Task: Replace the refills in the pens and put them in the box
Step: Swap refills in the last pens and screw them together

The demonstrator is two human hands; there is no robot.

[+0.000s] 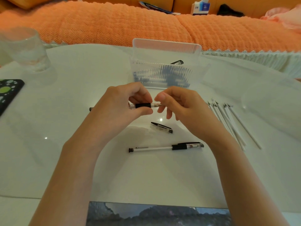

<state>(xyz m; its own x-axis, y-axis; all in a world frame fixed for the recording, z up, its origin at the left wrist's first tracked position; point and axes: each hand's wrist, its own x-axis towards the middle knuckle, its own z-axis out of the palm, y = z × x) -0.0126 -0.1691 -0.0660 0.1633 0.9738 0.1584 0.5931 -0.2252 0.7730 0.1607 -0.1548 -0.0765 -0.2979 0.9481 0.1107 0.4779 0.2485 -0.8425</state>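
Both hands met above the middle of the white bench (81,70), sharing 1 uncapped pen (143,105) that lay roughly level, tip toward the person's right. The left hand (123,105) was curled around the barrel, thumb underneath and fingers over the top, gripping at the black rubber sleeve; the pen's dark rear end poked out past the left wrist. The right hand (179,103) pinched the metallic tip cone between thumb and forefinger, while its other fingers hung loosely curled below and held nothing. Just behind the hands stood the clear ribbed box (166,44), open at the top, with several pens (162,77) lying in it, blurred by the ribbing, and 1 dark-clipped end showing above the front wall. On the bench below the hands lay a loose cap (162,127), clear with a black clip, and nearer the person a capped pen (162,147) lying flat, its cap end to the right. A bunch of white refills (228,118) lay side by side to the right, dark tips pointing away from the person, well apart from the box. At the far left stood a clear glass (24,48) and, at the edge, a dark case (8,92) with green spots. An orange sofa (114,25) ran behind the bench, carrying a tissue box (200,7). A dark picture (154,214) lay at the near edge.
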